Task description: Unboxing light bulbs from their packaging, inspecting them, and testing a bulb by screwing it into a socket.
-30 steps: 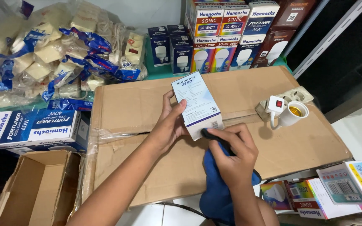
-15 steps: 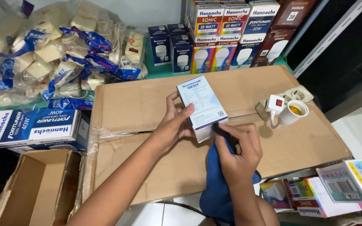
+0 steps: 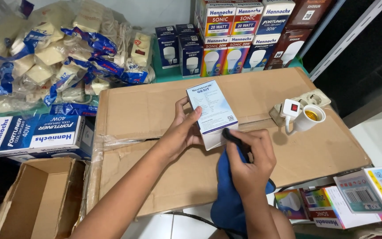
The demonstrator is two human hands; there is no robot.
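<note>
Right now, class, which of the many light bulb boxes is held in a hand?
The small white and blue bulb box, gripped by the left hand above the flattened cardboard; the others stand stacked behind or lie aside.

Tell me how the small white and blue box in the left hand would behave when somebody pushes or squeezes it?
The small box looks like thin card, so it probably dents under a firm squeeze. It is tall and narrow, so stood on end it may tip easily. The left hand holds it with spread fingers, which suggests it is light.

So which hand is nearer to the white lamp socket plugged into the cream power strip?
Right. The right hand, holding a dark marker, sits just left of and below the white lamp socket; the left hand, gripping the small white-and-blue box, is farther left.
</note>
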